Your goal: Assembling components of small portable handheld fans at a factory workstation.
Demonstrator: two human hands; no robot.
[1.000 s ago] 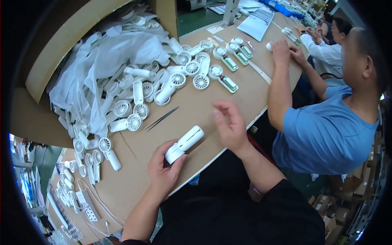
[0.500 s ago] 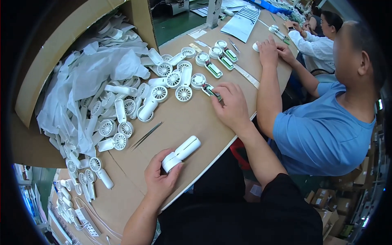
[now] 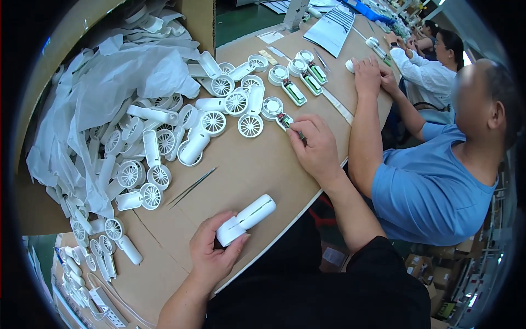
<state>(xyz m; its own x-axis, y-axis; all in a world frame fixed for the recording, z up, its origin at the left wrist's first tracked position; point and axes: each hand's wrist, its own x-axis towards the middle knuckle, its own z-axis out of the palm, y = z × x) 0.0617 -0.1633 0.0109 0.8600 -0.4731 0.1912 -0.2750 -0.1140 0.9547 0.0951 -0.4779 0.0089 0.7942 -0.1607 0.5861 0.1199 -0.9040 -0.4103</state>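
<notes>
Near the table's front edge, my left hand point(image 3: 212, 253) is closed around the round head of a white handheld fan point(image 3: 257, 212), whose handle points up and to the right; a thin seam runs along its side. My right hand point(image 3: 319, 149) reaches farther out, with thumb and fingers pinched on the handle end of an open fan half point(image 3: 272, 106) that shows a green part and small wires inside. Beyond it lie several more open fan halves point(image 3: 294, 94) with green parts in their handles. A pair of dark tweezers point(image 3: 193, 187) rests on the table between the hands and the shell pile.
White grille shells point(image 3: 151, 196) and translucent wrapping point(image 3: 126, 77) spill from a large cardboard box point(image 3: 200, 33) at left. A power strip point(image 3: 107, 307) with cables lies lower left. At right, a co-worker in a blue shirt point(image 3: 433, 181) sits close, hands over a white round part point(image 3: 349, 66).
The whole view has shifted slightly. My left hand still holds the fan, turned a little so its seam faces differently. My right hand stays at the open fan half.
</notes>
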